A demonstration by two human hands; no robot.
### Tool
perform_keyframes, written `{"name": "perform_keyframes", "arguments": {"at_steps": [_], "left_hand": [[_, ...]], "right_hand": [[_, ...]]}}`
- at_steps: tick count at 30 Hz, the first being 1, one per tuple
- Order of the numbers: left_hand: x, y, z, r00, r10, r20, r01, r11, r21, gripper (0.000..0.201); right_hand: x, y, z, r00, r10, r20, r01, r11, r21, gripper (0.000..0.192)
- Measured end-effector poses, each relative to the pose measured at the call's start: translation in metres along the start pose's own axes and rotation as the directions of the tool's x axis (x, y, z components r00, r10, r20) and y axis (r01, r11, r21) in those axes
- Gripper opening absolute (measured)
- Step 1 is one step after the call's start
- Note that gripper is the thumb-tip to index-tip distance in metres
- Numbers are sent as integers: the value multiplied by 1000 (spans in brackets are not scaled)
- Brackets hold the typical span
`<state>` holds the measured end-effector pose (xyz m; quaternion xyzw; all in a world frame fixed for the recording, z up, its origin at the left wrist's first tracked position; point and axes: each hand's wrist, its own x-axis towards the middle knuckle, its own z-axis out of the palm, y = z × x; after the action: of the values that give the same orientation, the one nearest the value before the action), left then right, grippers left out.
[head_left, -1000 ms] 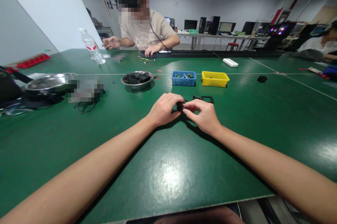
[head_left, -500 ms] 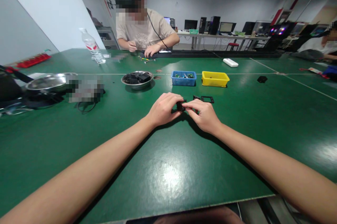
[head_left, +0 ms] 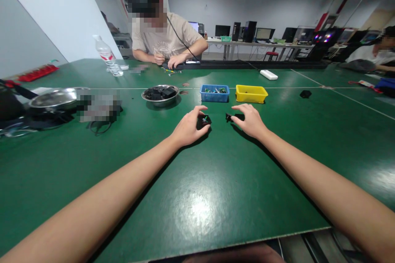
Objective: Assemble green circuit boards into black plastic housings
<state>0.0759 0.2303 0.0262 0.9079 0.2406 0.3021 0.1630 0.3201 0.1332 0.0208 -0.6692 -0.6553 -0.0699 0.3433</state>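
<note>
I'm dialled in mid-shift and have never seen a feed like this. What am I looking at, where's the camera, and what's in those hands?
There is no machine here: these are a person's two bare arms, seen from a camera worn on their head, looking forward and down. The left hand holds a small black part. The right hand rests its fingers on black frame pieces lying on the green table. Beyond the hands stand a metal bowl of black parts, a blue bin and a yellow bin. Across the table, another person works with their own hands.
</note>
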Motion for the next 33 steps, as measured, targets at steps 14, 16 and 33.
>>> {"name": "perform_keyframes", "arguments": {"at_steps": [14, 16, 33], "left_hand": [[0, 0, 1, 984, 39, 176, -31, 998, -48, 38], [0, -1, 1, 982, 38, 183, -34, 999, -25, 37], [3, -15, -9, 971, 80, 224, -100, 992, 80, 33]], "right_hand": [[-4, -10, 6, 899, -329, 291, 304, 944, 128, 15], [-4, -9, 5, 902, -322, 288, 298, 946, 125, 14], [6, 37, -15, 962, 46, 269, -9, 991, -136, 32]]}}
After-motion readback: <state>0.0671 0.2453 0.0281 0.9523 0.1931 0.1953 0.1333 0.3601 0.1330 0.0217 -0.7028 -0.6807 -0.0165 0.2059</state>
